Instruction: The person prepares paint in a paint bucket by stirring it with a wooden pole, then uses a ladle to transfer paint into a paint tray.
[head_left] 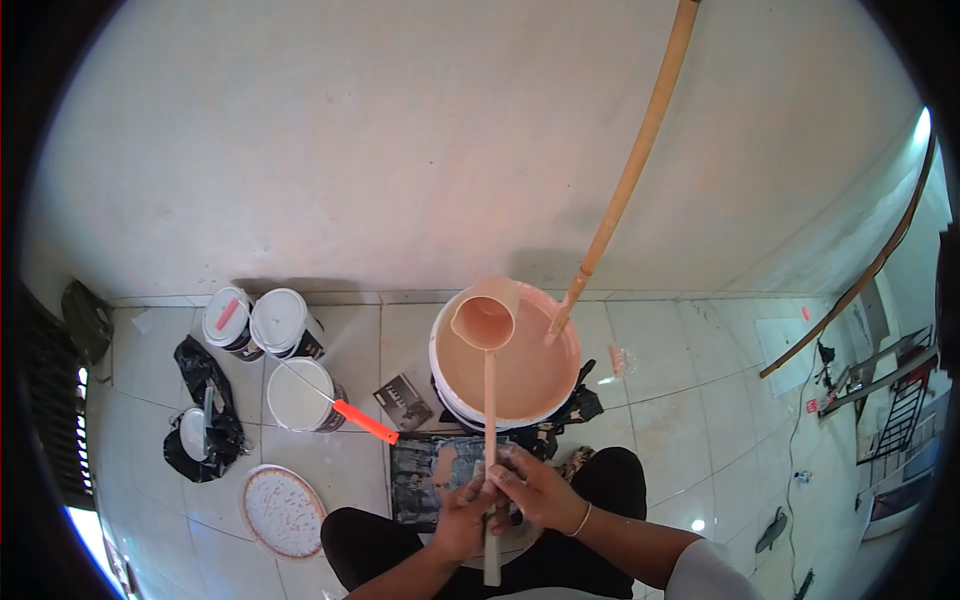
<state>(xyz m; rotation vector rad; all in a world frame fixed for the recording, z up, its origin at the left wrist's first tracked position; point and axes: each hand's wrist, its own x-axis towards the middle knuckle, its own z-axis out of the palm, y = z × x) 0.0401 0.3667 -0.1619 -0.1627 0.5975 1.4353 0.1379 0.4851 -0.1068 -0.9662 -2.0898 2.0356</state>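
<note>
Smooth, pale wall [330, 160] with faint pinkish smudges fills the upper frame, meeting glossy square tiles [660, 430] below. At the centre is a dipper [490, 405]: a rounded beige cup with a small pouring lip, on a long, straight, pale handle. Left hand [460, 522] and right hand [537, 492], at lower centre, are both closed around that handle, fingers curled, without a visible gap. The cup sits over a round white bucket [435, 365] of smooth salmon-coloured liquid [530, 380]; whether it touches the surface cannot be told. A jointed bamboo pole [640, 155] slants from the liquid to the top edge, crowding the bucket's right side.

At left stand three white-topped pails [300, 395], an orange-handled metal rod [365, 421] across the nearest. Crinkled black plastic [230, 435], a speckled round lid [284, 510] and a paint-streaked dark sheet [415, 480] lie around the lower left and centre.
</note>
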